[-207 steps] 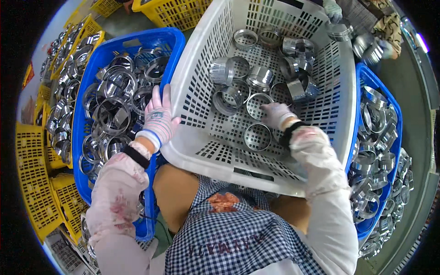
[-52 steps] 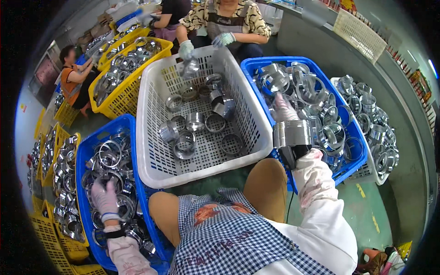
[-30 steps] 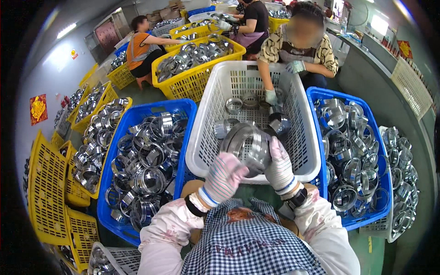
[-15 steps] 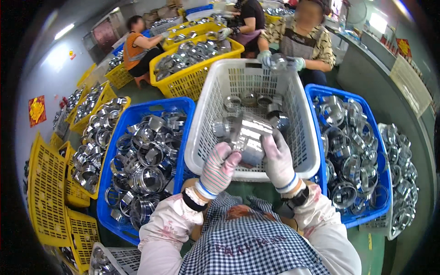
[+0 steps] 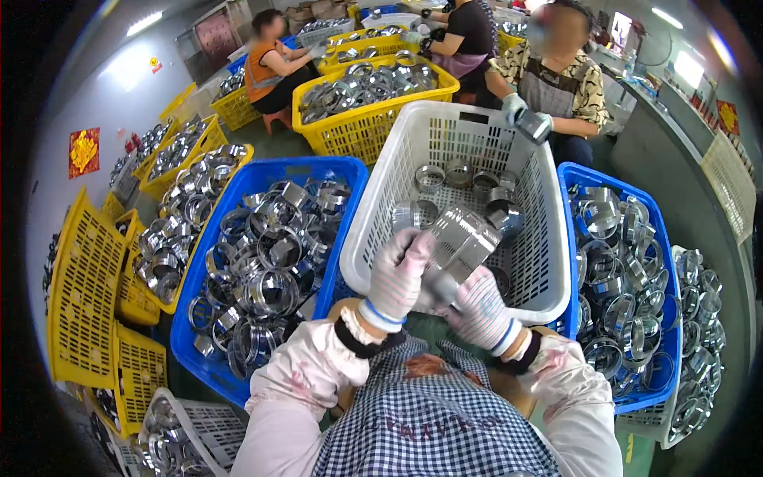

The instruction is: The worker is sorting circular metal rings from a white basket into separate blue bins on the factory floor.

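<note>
In front of me, over the near end of a white basket (image 5: pixel 362 238), is a shiny metal cylinder (image 5: pixel 467 238) with lines round it like stacked rings. My left hand (image 5: pixel 397 270), in a striped work glove, grips its left side with thumb and fingers. Below it my right hand (image 5: pixel 481 306), gloved too, closes on a blurred shiny metal piece (image 5: pixel 439 288); whether this is part of the cylinder I cannot tell. Several loose metal rings (image 5: pixel 430 179) lie inside the white basket, partly hidden by the cylinder.
Blue baskets full of metal rings flank me, one left (image 5: pixel 266 163) and one right (image 5: pixel 675 318). Yellow baskets (image 5: pixel 87 294) stand farther left. Across the white basket a co-worker (image 5: pixel 556 87) holds a metal piece over its far rim. Two more people work behind a yellow basket (image 5: pixel 381 135).
My right hand has moved from the cylinder's right side down to its near end. The cylinder has tilted. My view has shifted, so the baskets appear farther right.
</note>
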Available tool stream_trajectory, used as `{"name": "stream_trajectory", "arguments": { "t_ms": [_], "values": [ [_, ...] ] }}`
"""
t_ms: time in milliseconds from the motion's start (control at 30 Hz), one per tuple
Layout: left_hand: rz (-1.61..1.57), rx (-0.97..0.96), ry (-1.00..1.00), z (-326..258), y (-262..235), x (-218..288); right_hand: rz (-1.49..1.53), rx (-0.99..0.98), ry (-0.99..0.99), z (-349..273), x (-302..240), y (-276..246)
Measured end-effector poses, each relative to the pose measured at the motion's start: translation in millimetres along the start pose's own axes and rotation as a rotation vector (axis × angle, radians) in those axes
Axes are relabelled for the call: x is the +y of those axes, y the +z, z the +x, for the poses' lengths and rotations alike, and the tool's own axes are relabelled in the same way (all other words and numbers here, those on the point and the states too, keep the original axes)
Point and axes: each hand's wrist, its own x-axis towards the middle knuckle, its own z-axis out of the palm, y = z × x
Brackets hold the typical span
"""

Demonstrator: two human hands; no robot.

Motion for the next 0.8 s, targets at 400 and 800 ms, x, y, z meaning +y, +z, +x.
{"name": "stream_trajectory", "arguments": {
  "t_ms": [400,800],
  "values": [
    [-0.131,0.246,-0.191,21.2,-58.2,-10.6,-0.134,-0.027,-0.113,-30.0,36.5,-9.6],
    [1.648,0.562,-0.151,-18.9,-360.3,-47.2,-1.022,0.043,1.659,-254.9,155.6,-195.5]
  ]
}}
